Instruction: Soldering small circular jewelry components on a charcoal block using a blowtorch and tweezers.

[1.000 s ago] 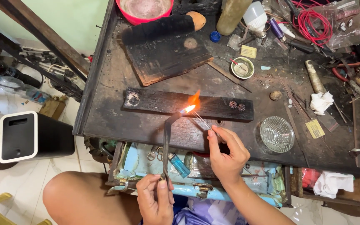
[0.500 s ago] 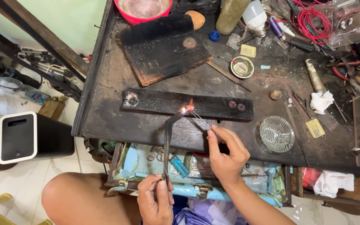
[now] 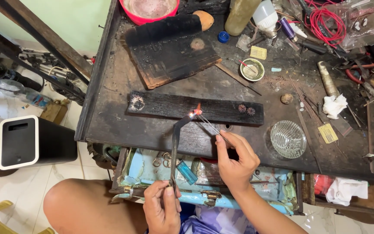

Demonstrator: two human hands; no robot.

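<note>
My left hand [image 3: 162, 207] grips the lower end of a thin bent metal blowpipe [image 3: 175, 149] below the bench edge. The pipe's tip ends at a small orange flame [image 3: 196, 111] on a long charred wooden block [image 3: 174, 105]. My right hand [image 3: 235, 161] pinches fine metal tweezers [image 3: 212, 126] whose tips reach into the flame, on a tiny glowing piece. Two small dark round beads [image 3: 246, 109] lie on the block's right end.
A ribbed glass dish [image 3: 288, 138] sits right of my right hand. Behind the block are a burnt slab [image 3: 169, 50], red bowl [image 3: 150, 9], small paste cup [image 3: 252, 69], bottles and red wire [image 3: 325, 19]. An open drawer [image 3: 195, 182] with a blue lighter [image 3: 187, 172] is below the bench.
The flame has shrunk from a tall bright tongue to a small glow at the tweezer tips. Both hands have stayed nearly in place.
</note>
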